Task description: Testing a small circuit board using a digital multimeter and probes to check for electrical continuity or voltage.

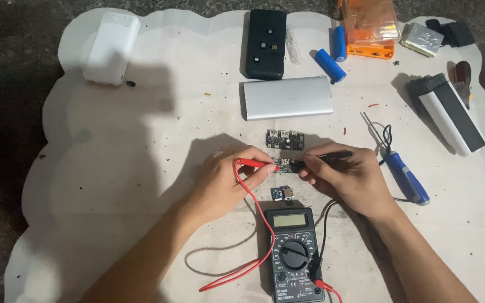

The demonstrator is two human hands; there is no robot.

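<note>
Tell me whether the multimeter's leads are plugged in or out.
Plugged in: the red lead and black lead both run into jacks at the lower right of the multimeter.

Dim, warm light falls from above; a large soft shadow darkens the white mat at left; slightly soft focus, corners dark.

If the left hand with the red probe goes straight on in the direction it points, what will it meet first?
The left hand points its red probe rightward at the small board. The tip looks already at that board, so it comes first; just beyond are the right hand's fingers.
</note>
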